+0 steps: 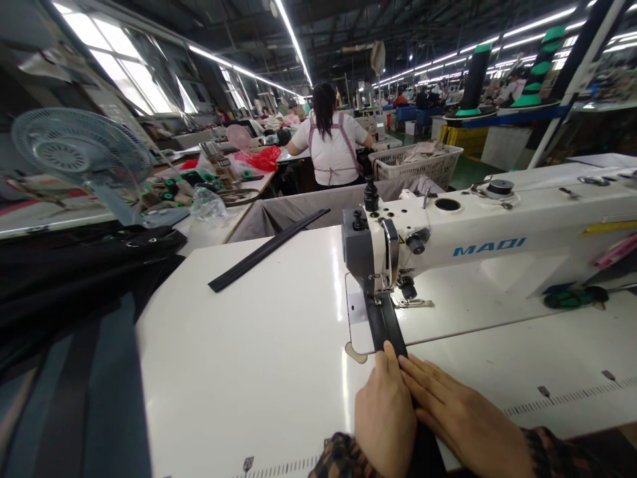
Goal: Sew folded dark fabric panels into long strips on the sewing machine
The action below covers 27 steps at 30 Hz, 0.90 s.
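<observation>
The left hand (385, 421) and right hand (465, 415) sit side by side at the near edge of a white sewing-machine worktop (239, 352), with a long black strip (383, 330) of fabric or webbing running beneath them and on under the presser foot (381, 287) of a white MAQI sewing machine (478, 249). The left hand's fingers (391, 362) are closed together against the strip, while the right hand's fingers (423, 378) lie straight and flat on it, pressing rather than gripping. A shorter black strip (269, 249) lies diagonally on the worktop, well left of the machine head. Dark fabric (64, 312) is heaped along the left edge of the worktop, near a desk fan (82, 149). Farther off, a co-worker (331, 143) sits at another station, near a white basket (415, 162) of pale material.
</observation>
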Available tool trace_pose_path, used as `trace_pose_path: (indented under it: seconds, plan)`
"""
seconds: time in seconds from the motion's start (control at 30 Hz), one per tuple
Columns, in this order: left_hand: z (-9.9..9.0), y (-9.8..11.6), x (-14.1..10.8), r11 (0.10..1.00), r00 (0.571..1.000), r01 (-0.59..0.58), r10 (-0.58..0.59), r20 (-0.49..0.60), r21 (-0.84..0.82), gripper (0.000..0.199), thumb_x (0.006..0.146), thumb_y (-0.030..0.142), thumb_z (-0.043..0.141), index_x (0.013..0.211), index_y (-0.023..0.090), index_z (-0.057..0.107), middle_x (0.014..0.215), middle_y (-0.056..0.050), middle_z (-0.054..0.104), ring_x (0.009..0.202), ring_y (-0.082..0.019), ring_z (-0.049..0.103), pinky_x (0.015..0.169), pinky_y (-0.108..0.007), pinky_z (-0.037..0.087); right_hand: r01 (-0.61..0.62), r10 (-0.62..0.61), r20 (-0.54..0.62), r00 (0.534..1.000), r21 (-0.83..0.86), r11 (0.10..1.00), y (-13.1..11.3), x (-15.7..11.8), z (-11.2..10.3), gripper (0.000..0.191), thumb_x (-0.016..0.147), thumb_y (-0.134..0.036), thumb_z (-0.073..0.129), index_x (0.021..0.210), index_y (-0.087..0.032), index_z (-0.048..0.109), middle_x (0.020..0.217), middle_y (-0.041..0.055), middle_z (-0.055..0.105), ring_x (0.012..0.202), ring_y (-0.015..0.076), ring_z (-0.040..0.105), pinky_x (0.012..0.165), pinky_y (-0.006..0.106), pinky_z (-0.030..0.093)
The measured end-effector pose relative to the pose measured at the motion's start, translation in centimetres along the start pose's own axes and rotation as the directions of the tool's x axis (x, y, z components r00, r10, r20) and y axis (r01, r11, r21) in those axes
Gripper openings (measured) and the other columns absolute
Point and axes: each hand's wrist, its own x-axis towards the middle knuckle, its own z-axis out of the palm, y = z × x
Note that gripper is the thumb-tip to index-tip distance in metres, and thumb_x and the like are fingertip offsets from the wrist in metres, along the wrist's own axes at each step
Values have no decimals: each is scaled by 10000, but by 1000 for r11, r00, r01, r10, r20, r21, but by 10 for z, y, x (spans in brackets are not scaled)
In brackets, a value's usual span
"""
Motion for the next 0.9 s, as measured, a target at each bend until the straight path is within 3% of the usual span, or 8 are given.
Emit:
trace_pose_path:
  seconds: [0.2,0.4,0.67,0.77,0.9]
  plan:
    - [-2,-2,11,999,998,-41,40,-57,-26,507,801,55,299,1304,53,234,1055,-152,501,803,-195,586,624,-287,480,-9,9,-10,1000,28,1000,5,9,-3,457,857,-198,401,1306,-169,322,1346,47,348,1235,170,298,1012,316,321]
    - [-12,-2,24,997,997,-14,8,-74,-74,478,808,48,283,1285,25,261,1028,-147,505,831,-213,578,656,-316,481,-43,45,-49,998,34,998,6,19,-3,460,854,-189,391,1307,-152,319,1324,68,382,1219,178,330,996,332,348]
    - [-6,6,-28,989,983,88,-66,171,-122,560,785,1,279,1332,102,222,1190,-162,460,891,-220,587,752,-324,474,-33,28,-38,999,-130,991,-18,-2,5,444,832,-162,393,1270,-93,377,1314,86,376,1187,208,372,920,317,429]
    - [-3,8,-32,991,993,87,-78,89,-98,523,805,29,273,1323,95,244,1158,-157,474,863,-220,594,726,-329,480,-50,45,-39,998,-135,990,-25,-7,4,424,841,-162,386,1258,-90,395,1304,96,387,1179,213,382,915,329,434]
    - [-1,7,-18,998,997,61,-62,-36,-17,508,799,1,263,1304,48,250,1048,-148,506,789,-200,606,628,-299,487,-70,69,-36,997,-22,997,-21,-12,0,430,853,-181,387,1279,-130,370,1335,79,349,1210,204,338,956,338,396]
